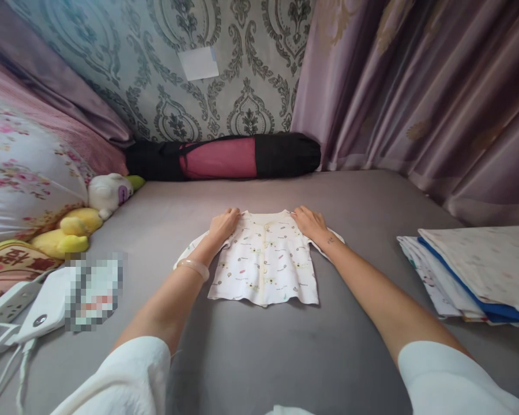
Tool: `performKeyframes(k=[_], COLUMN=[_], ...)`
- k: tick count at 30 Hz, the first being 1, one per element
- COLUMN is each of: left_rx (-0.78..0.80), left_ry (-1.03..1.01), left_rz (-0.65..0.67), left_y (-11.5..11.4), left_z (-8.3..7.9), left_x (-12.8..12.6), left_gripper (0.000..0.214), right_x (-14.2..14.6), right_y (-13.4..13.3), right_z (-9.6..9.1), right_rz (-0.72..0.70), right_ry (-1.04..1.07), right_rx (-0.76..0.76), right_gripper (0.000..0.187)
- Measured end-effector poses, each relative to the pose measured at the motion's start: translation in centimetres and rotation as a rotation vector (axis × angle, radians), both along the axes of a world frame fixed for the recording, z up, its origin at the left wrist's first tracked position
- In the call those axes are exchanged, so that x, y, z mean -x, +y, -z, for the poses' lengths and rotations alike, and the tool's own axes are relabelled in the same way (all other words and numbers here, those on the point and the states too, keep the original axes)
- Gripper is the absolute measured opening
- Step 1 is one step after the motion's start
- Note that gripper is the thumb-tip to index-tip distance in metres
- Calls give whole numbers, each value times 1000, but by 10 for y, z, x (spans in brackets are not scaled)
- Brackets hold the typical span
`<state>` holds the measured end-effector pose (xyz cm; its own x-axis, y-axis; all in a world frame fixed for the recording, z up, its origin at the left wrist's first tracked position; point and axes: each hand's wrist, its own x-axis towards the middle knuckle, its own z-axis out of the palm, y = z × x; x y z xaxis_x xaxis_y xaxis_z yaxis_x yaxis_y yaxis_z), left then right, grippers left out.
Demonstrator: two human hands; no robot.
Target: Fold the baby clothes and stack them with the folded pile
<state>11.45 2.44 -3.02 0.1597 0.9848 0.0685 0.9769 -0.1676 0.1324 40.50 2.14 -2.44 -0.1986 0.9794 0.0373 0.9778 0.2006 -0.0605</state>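
Observation:
A small white baby top [263, 262] with a printed pattern and pale yellow buttons lies flat on the grey bed sheet [363, 213], its sleeves spread to the sides. My left hand [224, 226] holds its shoulder at the top edge, and a pale bangle [193, 268] circles that wrist. My right hand [309, 225] holds the opposite shoulder. Both forearms reach forward from white sleeves.
A stack of folded cloths [471, 271] lies at the right. Plush toys [110, 193] and a floral pillow [26, 161] sit at the left, near a white device [38, 305] with cables and a blurred item [95, 294]. A black-and-pink roll bag [242, 157] lies against the patterned wall.

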Motion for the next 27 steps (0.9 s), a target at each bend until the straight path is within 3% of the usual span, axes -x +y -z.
performKeyframes(k=[8, 16, 21, 27], left_rx=[92, 309, 384, 520], left_ry=[-353, -581, -602, -639], left_rz=[-120, -226, -226, -243], left_y=[-8, -57, -84, -100], left_z=[-8, -34, -41, -41], left_x=[45, 90, 114, 141], left_gripper=[41, 50, 50, 51], right_x=[-43, -108, -129, -135], right_y=[-4, -37, -57, -70], right_z=[-7, -11, -22, -38], right_rz=[97, 232, 228, 168], right_ry=[281, 754, 734, 696], right_rx=[148, 458, 542, 638], right_gripper=[37, 50, 56, 48])
